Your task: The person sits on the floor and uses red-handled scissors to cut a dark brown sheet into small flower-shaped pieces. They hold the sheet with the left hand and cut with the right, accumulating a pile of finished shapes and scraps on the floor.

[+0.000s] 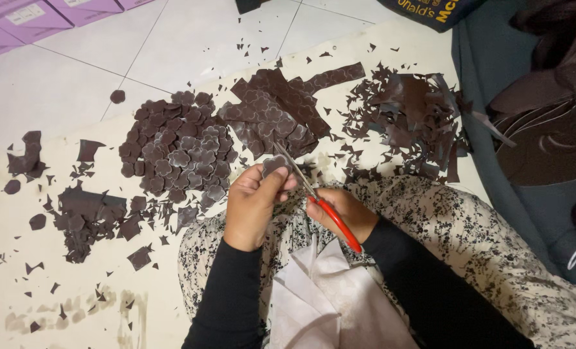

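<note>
Dark brown foam or leather-like sheet, I cannot tell which, is what this person is cutting, seated on the floor with a cream mat (68, 304) spread in front of the knees. The left hand (254, 201) pinches a small flower-shaped piece (276, 165) between thumb and fingertips, holding it up just above the lap. The right hand (341, 212) is closed through the red handles of a pair of scissors (314, 194), whose blades point up and left and meet the lower edge of the piece.

The step in hand looks like trimming around the outline of one flower. By my judgement the next move calls for turning the piece a little in the pinch so the blades can follow the next lobe without nicking it.

Toward the far middle of the mat lies a heap of cut flowers (179, 152). Just right of it are uncut strips (278, 106) with flower outlines pressed in, and near the mat's far right corner a pile of offcuts (407, 116). More scraps (88, 216) litter the left side. White cloth (327, 294) rests on the lap over a speckled garment.
</note>
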The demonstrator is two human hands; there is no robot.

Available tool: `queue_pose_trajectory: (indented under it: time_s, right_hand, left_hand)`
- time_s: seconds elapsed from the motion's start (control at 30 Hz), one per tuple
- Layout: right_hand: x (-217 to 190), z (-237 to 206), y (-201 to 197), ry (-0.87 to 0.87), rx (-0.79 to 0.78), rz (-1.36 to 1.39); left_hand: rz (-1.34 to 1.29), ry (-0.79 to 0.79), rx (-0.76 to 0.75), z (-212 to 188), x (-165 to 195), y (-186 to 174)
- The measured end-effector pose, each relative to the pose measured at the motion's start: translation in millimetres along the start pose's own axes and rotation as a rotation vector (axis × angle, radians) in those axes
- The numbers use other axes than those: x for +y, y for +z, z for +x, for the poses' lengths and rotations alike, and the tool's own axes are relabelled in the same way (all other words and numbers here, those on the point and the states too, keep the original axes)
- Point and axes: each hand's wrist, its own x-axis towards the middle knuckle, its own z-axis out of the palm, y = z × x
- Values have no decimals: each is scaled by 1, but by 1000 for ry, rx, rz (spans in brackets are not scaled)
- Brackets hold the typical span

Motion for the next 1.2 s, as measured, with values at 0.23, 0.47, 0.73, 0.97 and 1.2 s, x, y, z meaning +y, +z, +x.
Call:
queue_pose_trajectory:
  time_s: [0.23, 0.47, 0.73, 0.97, 1.2]
  right_hand:
    - [-3, 0, -5, 14, -37, 28]
    - [2, 1, -12, -12, 61, -53]
    - [5, 1, -12, -27, 67, -15]
    - [9, 4, -15, -24, 33, -37]
    - [10, 4, -15, 24, 40, -63]
  left_hand:
    - [102, 29, 15, 3, 0, 7]
    - [58, 39, -7, 13, -3, 11]
    - [10, 38, -8, 16, 1, 15]
    - [91, 24, 12, 14, 6, 11]
    - [56, 72, -2, 19, 3, 8]
